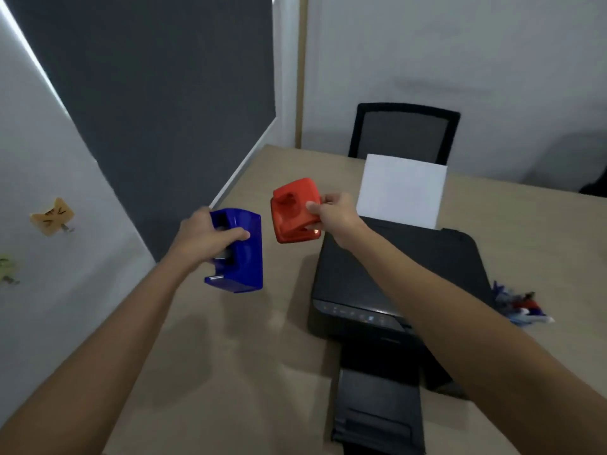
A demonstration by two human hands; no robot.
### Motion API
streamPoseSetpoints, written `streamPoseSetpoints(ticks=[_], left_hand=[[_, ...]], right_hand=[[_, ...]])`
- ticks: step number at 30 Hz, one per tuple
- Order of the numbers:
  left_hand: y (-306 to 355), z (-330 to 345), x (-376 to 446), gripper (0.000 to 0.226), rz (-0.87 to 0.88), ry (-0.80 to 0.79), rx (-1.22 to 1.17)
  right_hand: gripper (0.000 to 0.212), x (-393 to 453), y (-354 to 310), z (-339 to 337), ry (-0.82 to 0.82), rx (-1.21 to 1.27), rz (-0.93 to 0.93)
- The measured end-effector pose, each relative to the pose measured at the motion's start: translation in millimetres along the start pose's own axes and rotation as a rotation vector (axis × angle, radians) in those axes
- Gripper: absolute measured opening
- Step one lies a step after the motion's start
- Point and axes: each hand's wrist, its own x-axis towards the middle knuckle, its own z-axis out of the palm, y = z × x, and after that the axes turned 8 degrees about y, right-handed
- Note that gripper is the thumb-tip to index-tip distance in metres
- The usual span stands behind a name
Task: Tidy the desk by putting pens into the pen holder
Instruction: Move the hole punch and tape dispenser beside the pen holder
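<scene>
Your left hand (205, 236) has its grip clamped on a blue tape dispenser (241, 254); your right hand (335, 213) is clamped on a red holder (294, 210), both at frame centre. The pens (522, 307) lie at right on the tabletop (230, 339), beyond the printer (410, 277). No writing is legible.

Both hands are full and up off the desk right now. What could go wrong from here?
1. The right hand pinches the red item only by its edge, above the desk beside the printer; it could slip and drop.
2. The left hand holds the blue tape dispenser in the air and tilted; it may fall too.
3. The blurred heap of pens lies right of the printer, so a loaded reach across could knock the upright paper.
</scene>
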Motion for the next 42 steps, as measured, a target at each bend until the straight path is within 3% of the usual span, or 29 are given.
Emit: streamPoseSetpoints(ticks=[4, 6, 11, 17, 20, 23, 26, 28, 34, 42], left_hand=[[88, 49, -40, 0.041, 0.142, -0.184, -0.040], [131, 95, -74, 0.039, 0.208, -0.278, -0.042], [204, 220, -162, 0.040, 0.256, -0.509, -0.060], [245, 375, -251, 0.030, 0.234, -0.656, 0.068], [235, 440, -273, 0.039, 0.191, -0.694, 0.187], [197, 477, -274, 0.054, 0.161, -0.677, 0.332], [178, 541, -277, 0.047, 0.062, -0.644, 0.448], [163, 542, -276, 0.043, 0.042, -0.616, 0.496], [144, 569, -270, 0.072, -0.023, -0.520, 0.533], [139, 586, -270, 0.074, -0.045, -0.493, 0.546]], right_hand=[[0.017, -16, -24, -115, 0.115, 0.034, -0.077], [0.009, -23, -22, -187, 0.175, 0.046, -0.092], [0.011, -32, 6, -346, 0.327, 0.041, -0.049], [0.009, -43, 71, -496, 0.474, 0.051, 0.038], [0.019, -46, 112, -543, 0.533, 0.027, 0.132], [0.017, -53, 152, -556, 0.567, 0.034, 0.199], [0.016, -32, 209, -590, 0.551, -0.004, 0.354], [0.016, -35, 231, -582, 0.543, -0.055, 0.391], [0.020, -27, 269, -556, 0.550, -0.178, 0.429], [0.009, -24, 290, -531, 0.535, -0.274, 0.409]])
